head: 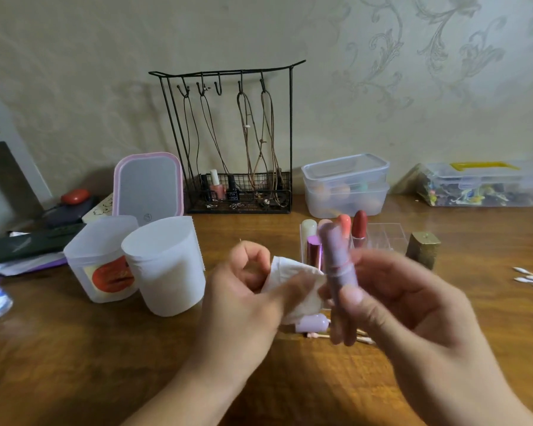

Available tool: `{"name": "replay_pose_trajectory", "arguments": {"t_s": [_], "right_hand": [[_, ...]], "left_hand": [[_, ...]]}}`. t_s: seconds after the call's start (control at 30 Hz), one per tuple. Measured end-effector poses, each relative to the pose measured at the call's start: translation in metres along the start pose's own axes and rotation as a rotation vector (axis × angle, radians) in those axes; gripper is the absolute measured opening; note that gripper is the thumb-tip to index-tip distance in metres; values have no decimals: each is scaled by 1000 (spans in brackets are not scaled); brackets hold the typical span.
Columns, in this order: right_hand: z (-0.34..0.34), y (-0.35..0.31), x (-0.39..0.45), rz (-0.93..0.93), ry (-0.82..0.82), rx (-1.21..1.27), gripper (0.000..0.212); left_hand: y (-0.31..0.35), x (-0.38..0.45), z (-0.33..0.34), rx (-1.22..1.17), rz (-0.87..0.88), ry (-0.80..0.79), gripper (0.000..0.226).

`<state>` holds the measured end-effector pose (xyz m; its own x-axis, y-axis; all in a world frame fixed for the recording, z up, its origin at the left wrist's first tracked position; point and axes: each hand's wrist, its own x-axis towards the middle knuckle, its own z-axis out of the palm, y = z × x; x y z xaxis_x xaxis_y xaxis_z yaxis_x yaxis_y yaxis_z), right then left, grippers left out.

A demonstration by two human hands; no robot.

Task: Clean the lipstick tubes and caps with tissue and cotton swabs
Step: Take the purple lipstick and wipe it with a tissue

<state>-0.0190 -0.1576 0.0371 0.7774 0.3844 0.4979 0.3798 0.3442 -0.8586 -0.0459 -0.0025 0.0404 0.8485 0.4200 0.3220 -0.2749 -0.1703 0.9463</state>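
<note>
Low in the frame's centre, our right hand [394, 305] pinches the light, smooth, rigid lilac lipstick tube [340, 272] upright around its lower barrel, where we judge slipping least likely, while our left hand [246, 290] grips soft, crumpled tissue [293, 284] beside it.

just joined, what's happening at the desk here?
A person is cleaning lipsticks. The right hand holds a lilac lipstick tube upright above the wooden table, while the left hand pinches a folded white tissue beside it. More lipsticks stand uncapped in a clear organizer behind. A lilac cap and used cotton swabs lie under the hands. Motion blur hides whether tissue touches tube.
</note>
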Motion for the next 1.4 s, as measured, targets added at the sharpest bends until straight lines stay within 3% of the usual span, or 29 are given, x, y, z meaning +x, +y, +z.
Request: {"name": "replay_pose_trajectory", "arguments": {"t_s": [0.1,0.23,0.37,0.53,0.73,0.83,1.03,1.23,1.4], "right_hand": [[-1,7,-1,56,17,-128,24],[-9,11,2,24,102,-346,24],[-14,15,4,-129,146,-625,20],[-16,15,5,-254,200,-653,22],[-14,20,2,-291,173,-596,21],[-13,18,2,-302,157,-621,20],[-9,16,0,-342,148,-665,22],[-9,19,1,-357,75,-761,16],[-6,23,-3,-246,80,-646,25]], "left_hand": [[0,0,1,-64,-85,-41,52],[-1,-2,2,-222,-246,-116,33],[1,-5,4,-449,-419,-155,20],[-3,-5,7,-663,-494,-207,34],[-9,-7,10,-729,-439,-265,14],[-17,-6,9,-770,-405,-265,57],[-16,-9,13,-761,-362,-262,69],[-14,-12,11,-764,-330,-321,61],[-10,-11,8,-818,-307,-371,51]]}}
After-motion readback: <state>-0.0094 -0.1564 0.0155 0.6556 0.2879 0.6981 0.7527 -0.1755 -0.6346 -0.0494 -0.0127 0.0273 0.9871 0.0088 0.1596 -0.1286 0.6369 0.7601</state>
